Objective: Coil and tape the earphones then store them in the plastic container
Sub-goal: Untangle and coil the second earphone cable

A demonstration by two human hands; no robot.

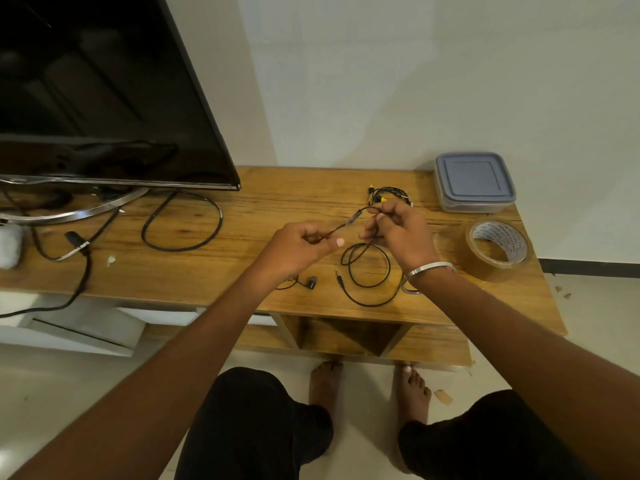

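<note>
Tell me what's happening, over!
Left hand and right hand both pinch black earphone cord, half coiled. Tape roll untouched. Container lid on.

Both forearms were left bare, no sleeves being seen on either. A plain silver metal bangle point(430, 268) was worn at the wrist of the right hand point(401, 230), while the left hand point(298, 247) was unadorned. Dark black trousers point(256, 424) were worn, and the feet point(325, 382) were left bare.
</note>
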